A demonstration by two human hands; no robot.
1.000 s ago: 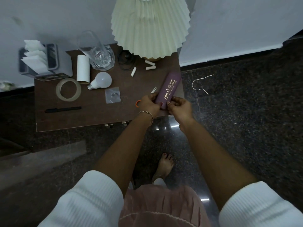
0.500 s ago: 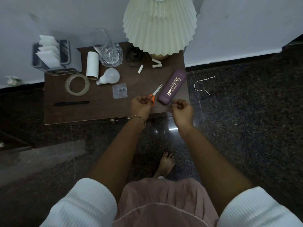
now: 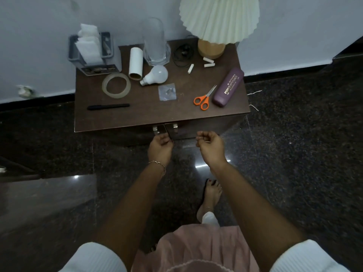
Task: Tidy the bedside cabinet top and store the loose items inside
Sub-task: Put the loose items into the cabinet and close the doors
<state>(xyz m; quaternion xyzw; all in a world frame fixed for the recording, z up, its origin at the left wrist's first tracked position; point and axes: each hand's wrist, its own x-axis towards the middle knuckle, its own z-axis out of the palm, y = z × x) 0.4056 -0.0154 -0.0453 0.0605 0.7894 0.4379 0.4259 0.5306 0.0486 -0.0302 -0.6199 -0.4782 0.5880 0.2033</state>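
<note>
Head view, looking straight down: both hands are below the tabletop [image 3: 137,116], at the cabinet front. The left hand [image 3: 160,149] has its fingers [image 3: 167,141] curled right at the foot of the left door handle [image 3: 156,130]; whether they actually hold it I cannot tell from here. The right hand [image 3: 210,144] hangs just beside it, fingers [image 3: 201,138] curled into the palm with nothing visible in them, a little below and to the right of the right door handle [image 3: 175,128]. Everything to be stored lies beyond the fingers, up on top: the orange scissors [image 3: 203,99] and purple spectacle case [image 3: 228,87] nearest, just past the right fingers, with the pen [image 3: 108,107], tape roll [image 3: 116,85] and bulb [image 3: 157,75] further off to the left. So the step looks like opening the doors. To do it well: hook each handle properly, one per hand, pull outward evenly, and step the bare foot [image 3: 211,195] back so the swing is free. Then take the nearest items first, going gently round the glass [image 3: 156,44] at the back
</note>
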